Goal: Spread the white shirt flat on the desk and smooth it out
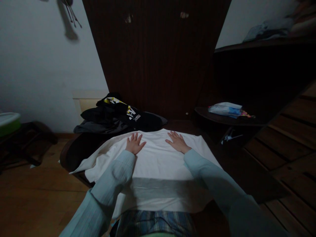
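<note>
A white garment [158, 171] lies spread flat on a low dark table [71, 153] in front of me. My left hand [134, 144] rests palm down on its far left part, fingers spread and open. My right hand [177, 142] lies flat on the far right part, fingers stretched out too. Neither hand holds anything. Both arms wear light blue sleeves.
A heap of black clothing with white and yellow print [120, 115] sits at the table's far end. A dark wooden door [158, 56] stands behind. On the right, a dark shelf [222, 119] carries a plastic packet [225, 109]. A small stool [22, 138] stands at left on wooden flooring.
</note>
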A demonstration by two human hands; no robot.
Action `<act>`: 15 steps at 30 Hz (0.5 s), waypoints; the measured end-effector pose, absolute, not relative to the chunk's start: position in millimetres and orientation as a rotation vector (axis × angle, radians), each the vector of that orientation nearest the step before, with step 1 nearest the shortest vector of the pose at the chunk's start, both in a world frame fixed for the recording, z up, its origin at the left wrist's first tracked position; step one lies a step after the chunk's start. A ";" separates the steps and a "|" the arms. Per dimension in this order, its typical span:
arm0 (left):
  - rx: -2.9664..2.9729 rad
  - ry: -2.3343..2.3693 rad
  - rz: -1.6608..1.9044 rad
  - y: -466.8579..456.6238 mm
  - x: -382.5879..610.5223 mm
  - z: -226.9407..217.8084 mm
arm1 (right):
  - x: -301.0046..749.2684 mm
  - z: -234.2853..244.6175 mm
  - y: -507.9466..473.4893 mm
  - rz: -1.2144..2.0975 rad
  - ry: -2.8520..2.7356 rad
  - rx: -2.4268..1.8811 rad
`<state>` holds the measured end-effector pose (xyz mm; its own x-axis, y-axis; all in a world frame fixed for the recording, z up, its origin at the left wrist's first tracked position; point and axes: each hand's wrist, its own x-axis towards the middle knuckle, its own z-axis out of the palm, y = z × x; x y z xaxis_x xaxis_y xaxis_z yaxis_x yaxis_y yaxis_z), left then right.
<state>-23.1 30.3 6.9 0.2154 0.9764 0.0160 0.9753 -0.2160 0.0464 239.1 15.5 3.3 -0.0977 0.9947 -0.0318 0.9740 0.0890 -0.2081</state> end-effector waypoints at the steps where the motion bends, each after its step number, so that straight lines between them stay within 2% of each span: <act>1: 2.429 1.953 0.072 29.7 -22.9 6.6 | 248.2 1.6 16.1 0.254 -2.216 -2.033; 9: 2.425 1.959 0.084 28.5 -24.9 6.5 | 310.9 -8.0 16.4 0.182 -2.182 -2.073; 15: 2.494 1.947 0.041 25.3 -1.4 28.6 | 307.6 -8.0 20.3 0.137 -2.213 -2.063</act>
<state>-1.4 25.3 28.6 0.2426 0.9695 0.0343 0.9701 -0.2427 -0.0021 307.6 20.3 -8.0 -0.0685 0.9974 0.0208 0.9872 0.0708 -0.1429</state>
